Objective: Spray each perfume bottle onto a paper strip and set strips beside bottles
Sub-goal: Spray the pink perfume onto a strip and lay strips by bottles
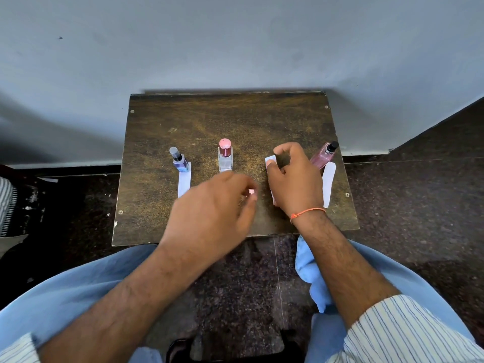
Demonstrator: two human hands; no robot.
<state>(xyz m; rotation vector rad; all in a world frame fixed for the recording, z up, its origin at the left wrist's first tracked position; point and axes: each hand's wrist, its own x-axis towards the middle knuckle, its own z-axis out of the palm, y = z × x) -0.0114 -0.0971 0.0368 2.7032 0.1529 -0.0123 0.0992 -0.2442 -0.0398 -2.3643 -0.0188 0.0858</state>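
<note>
Three perfume bottles stand in a row on the small wooden table point(235, 119): a blue bottle point(180, 162) with a grey cap, a clear bottle point(225, 159) with a pink cap, and a pink bottle point(322, 157) with a black cap. A white paper strip point(184, 183) lies beside the blue bottle and another white strip point(328, 183) lies beside the pink one. My right hand point(296, 179) pinches a third paper strip point(270, 160) between the clear and pink bottles. My left hand point(217, 213) is blurred in front of the clear bottle, fingers curled, a small pink speck at its fingertips.
The table stands against a grey wall point(235, 48), on a dark speckled floor point(419, 205). My knees in light blue trousers point(65, 289) sit at the table's near edge. A striped cloth point(5, 205) shows at the far left.
</note>
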